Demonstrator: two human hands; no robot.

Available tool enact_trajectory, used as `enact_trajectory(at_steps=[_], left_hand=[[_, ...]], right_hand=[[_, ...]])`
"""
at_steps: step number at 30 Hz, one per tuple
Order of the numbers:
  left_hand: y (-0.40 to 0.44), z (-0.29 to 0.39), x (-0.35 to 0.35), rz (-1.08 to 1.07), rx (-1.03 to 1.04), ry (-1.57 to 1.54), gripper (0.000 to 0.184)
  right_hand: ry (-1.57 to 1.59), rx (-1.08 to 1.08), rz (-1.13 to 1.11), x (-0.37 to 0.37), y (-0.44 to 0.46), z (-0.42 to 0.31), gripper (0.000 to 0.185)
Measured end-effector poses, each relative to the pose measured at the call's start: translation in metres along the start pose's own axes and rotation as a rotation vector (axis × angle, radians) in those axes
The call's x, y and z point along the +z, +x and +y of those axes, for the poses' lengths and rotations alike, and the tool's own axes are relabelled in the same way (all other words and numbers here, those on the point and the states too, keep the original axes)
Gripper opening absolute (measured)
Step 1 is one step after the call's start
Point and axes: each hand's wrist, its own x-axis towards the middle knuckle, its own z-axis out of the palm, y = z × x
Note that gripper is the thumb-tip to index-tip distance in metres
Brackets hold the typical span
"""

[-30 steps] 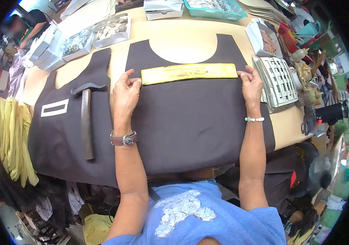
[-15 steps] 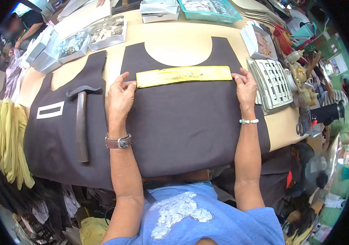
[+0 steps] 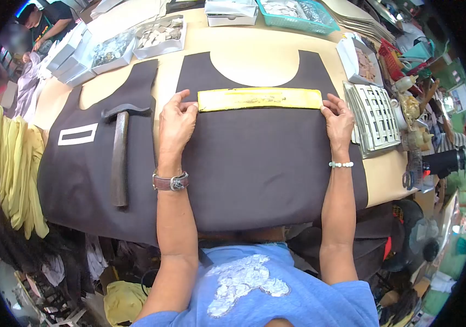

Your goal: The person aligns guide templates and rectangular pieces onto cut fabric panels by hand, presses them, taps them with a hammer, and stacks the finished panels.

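Note:
A long yellow strip (image 3: 259, 99), its surface smudged, lies flat across the upper part of a dark brown fabric piece (image 3: 255, 163) with a curved neckline. Its left end is pinched between the thumb and fingers of my left hand (image 3: 177, 124). My right hand (image 3: 338, 121) pinches the opposite end in the same way. To the left is a second dark fabric piece (image 3: 91, 185), with a white rectangular frame (image 3: 77, 134) lying on it. A hammer (image 3: 119, 161) with a dark handle rests on that piece too, its head toward the far side.
White boxes of small pieces (image 3: 159, 37) and a teal basket (image 3: 298, 22) line the table's far side. Woven-look white panels (image 3: 374, 117) are stacked at right, near a box of pinkish pieces (image 3: 358, 60). Yellow cloths (image 3: 7, 163) hang at left. Another person (image 3: 47, 27) sits far left.
The whole view has shifted a little, so the table and my hands appear farther right. Both hands keep their hold on the yellow strip, which stays in place on the fabric.

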Motion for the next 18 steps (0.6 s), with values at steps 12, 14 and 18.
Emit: enact_trajectory(at_steps=[12, 14, 18], left_hand=[[-0.036, 0.012, 0.081, 0.036, 0.729, 0.489, 0.034], [-0.035, 0.010, 0.082, 0.013, 0.719, 0.519, 0.036], [-0.033, 0.011, 0.081, -0.012, 0.734, 0.593, 0.033]], right_hand=[[-0.212, -0.174, -0.034, -0.001, -0.002, -0.002, 0.013], [-0.212, -0.195, -0.034, -0.001, -0.001, 0.000, 0.013], [-0.245, -0.209, -0.030, 0.000, 0.001, 0.004, 0.013]])
